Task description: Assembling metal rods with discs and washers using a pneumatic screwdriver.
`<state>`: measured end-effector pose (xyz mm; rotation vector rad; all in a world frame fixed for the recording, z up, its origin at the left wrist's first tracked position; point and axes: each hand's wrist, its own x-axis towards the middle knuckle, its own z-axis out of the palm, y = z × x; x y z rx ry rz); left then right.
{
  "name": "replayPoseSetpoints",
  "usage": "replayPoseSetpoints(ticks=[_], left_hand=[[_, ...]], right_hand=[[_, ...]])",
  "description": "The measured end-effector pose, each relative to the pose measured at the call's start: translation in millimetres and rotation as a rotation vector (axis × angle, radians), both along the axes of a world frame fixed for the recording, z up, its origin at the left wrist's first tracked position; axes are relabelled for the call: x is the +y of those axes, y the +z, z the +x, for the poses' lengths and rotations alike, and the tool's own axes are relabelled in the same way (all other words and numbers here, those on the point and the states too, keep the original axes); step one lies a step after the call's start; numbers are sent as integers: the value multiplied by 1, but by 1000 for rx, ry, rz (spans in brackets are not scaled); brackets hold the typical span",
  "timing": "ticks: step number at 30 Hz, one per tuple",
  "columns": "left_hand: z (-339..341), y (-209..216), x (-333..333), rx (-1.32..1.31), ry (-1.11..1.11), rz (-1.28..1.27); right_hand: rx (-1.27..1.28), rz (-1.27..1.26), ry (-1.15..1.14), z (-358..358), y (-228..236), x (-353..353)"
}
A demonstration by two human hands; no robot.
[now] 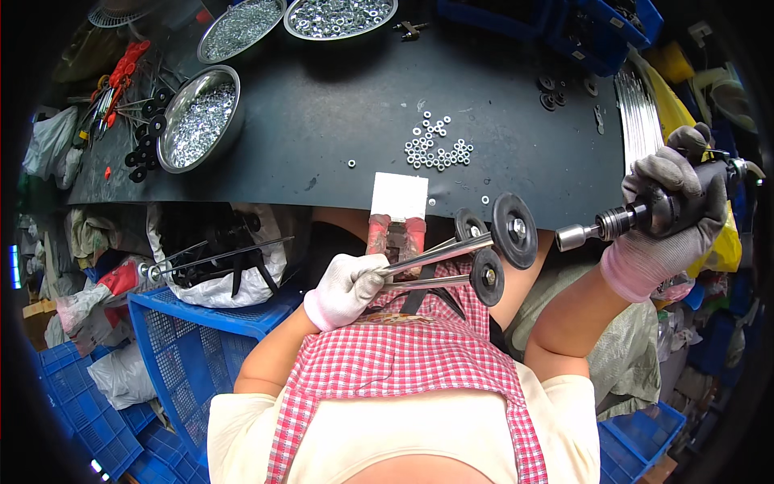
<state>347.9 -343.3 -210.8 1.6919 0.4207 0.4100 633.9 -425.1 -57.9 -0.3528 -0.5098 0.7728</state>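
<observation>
My gloved left hand (348,289) is closed around several metal rods (435,260) that point to the right. Black rubber discs (514,231) with a nut at the centre sit on the far ends of the rods. In my gloved right hand (673,194) is a black power driver (685,198), with a silver socket (572,237) at its tip. The socket points left toward the discs, apart from them. Loose nuts (435,152) lie in a cluster on the dark table ahead. Below them a red vise-like clamp (395,230) stands at the table's near edge, a white plate (400,195) on top.
Metal bowls of small hardware (198,119) stand at the back left of the dark table (322,137). Beside them lie red-handled tools (121,77) and black discs (147,145). Blue bins (605,32) are at the back right, with thin rods (639,113) nearby. A blue crate (189,339) stands at lower left.
</observation>
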Motion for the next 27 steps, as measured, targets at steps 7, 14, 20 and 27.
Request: replayPoseSetpoints(ticks=[7,14,20,27], left_hand=[[-1,-1,4,15,8,-51],[-3,2,5,5,37,-102],[-3,1,4,8,16,-91],[-2,1,4,-14,-11,-99]], right_hand=[[-52,-15,34,-4,-2,4],[-38,-43,136,-9,-3,6],[6,-45,39,-23,-2,12],[23,-67,59,-24,-4,14]])
